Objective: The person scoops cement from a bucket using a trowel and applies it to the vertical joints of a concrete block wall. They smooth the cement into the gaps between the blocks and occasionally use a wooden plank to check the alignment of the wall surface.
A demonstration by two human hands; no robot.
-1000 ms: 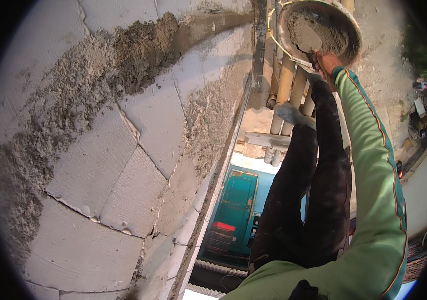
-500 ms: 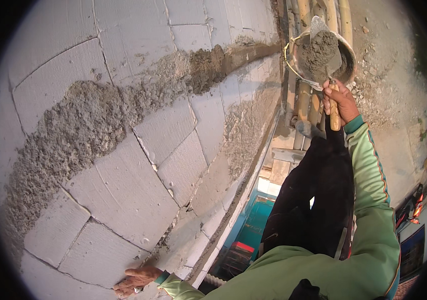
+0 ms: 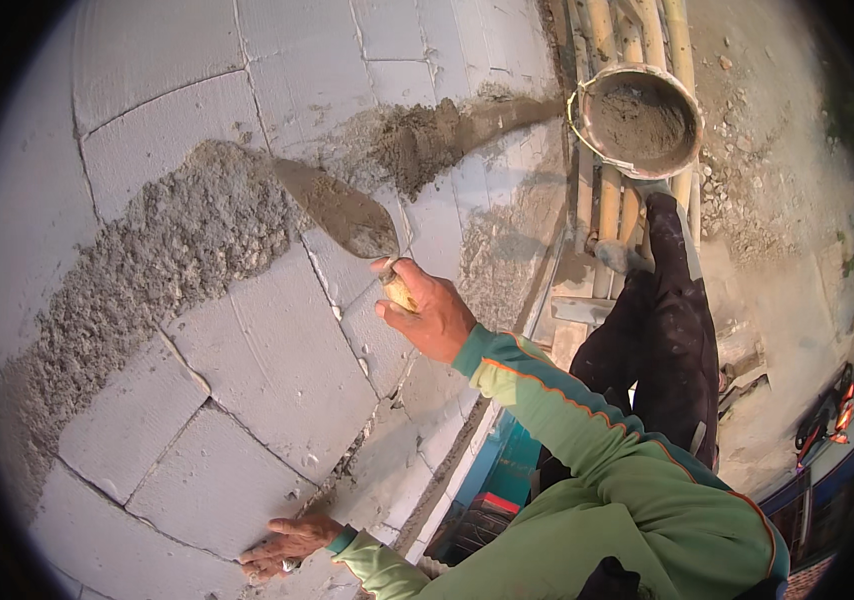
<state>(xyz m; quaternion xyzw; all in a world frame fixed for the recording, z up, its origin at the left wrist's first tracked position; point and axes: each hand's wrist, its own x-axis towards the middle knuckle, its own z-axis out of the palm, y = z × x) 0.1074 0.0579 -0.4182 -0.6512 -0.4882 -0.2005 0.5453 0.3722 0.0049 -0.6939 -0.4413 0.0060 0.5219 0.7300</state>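
Note:
My right hand (image 3: pixel 429 312) is closed round the wooden handle of a trowel (image 3: pixel 345 215). The trowel's mortar-smeared blade reaches up and left to the block wall (image 3: pixel 267 370), its tip at the edge of a rough band of grey mortar (image 3: pixel 162 245). A darker lump of mortar (image 3: pixel 417 145) sticks to the wall farther right. Low on the wall, my left hand (image 3: pixel 287 548) rests with fingers stretched against the pale blocks, holding nothing. A ring shows on one finger.
At the upper right a round bucket (image 3: pixel 692 150) of wet mortar stands on bamboo poles (image 3: pixel 682 40). Beyond the poles lies stony ground (image 3: pixel 777 220). A teal surface (image 3: pixel 519 455) and a red-and-black object (image 3: pixel 487 508) show below the wall's edge.
My right hand has brought the trowel from the bucket leftward to the wall. The mortar heaped on its blade is gone from it. My left hand stays against the blocks.

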